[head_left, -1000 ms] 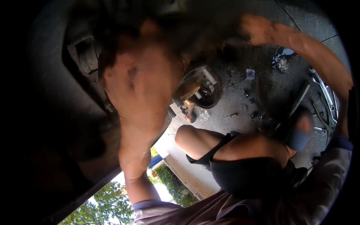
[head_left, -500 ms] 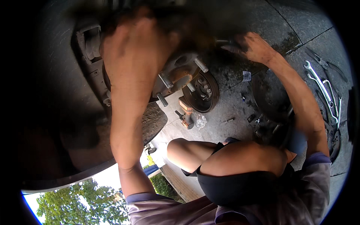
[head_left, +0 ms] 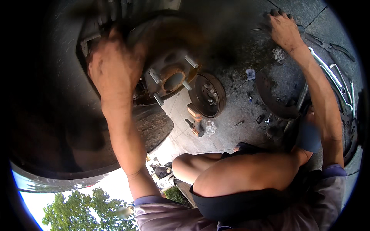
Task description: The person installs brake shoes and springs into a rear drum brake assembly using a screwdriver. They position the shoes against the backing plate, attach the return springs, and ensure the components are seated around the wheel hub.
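My left hand point(head_left: 113, 67) reaches up into the wheel well, beside the rusty wheel hub point(head_left: 173, 79) with its protruding studs. Blur and shadow hide its fingertips, so its grip cannot be made out. My right hand point(head_left: 284, 30), with blackened fingertips, is low over the paving at the upper right. Its fingers curl around a tool with a thin metal shaft point(head_left: 256, 29), perhaps a screwdriver; most of the tool is covered. Behind the hub lies the dark brake backing area, partly in shadow.
A brake drum point(head_left: 208, 95) rests on the paving below the hub, near an orange-and-black cordless drill point(head_left: 196, 122). A curved brake shoe point(head_left: 271, 98) lies under my right forearm. Spanners point(head_left: 334, 79) and pliers point(head_left: 327, 45) are at the right. The fender point(head_left: 69, 169) curves at the left.
My left hand has moved left and slightly down, off the front of the hub. My right hand has moved away to the upper right, with the thin-shafted tool. More of the hub shows.
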`<action>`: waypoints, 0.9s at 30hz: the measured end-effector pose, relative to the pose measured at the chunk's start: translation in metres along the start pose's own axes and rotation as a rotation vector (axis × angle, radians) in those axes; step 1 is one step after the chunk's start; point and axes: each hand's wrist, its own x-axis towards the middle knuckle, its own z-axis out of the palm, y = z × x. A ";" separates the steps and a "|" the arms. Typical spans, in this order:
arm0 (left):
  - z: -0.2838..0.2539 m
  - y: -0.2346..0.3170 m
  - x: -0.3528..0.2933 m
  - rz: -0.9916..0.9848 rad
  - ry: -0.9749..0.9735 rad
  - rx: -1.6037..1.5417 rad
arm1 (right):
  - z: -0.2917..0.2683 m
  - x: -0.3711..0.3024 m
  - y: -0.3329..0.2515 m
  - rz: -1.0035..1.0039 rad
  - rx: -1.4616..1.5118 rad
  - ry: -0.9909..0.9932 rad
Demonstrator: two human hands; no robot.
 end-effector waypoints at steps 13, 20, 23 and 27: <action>0.010 -0.024 -0.015 0.021 0.199 -0.163 | -0.018 0.131 -0.201 0.826 2.218 0.051; 0.013 -0.047 -0.025 0.052 0.278 -0.108 | -0.033 0.126 -0.179 0.655 1.827 -0.078; 0.024 -0.042 -0.024 -0.024 0.200 -0.240 | -0.073 0.129 -0.175 0.601 1.939 -0.026; -0.010 -0.056 -0.016 0.008 0.161 -0.656 | -0.078 0.139 -0.183 0.309 1.291 0.106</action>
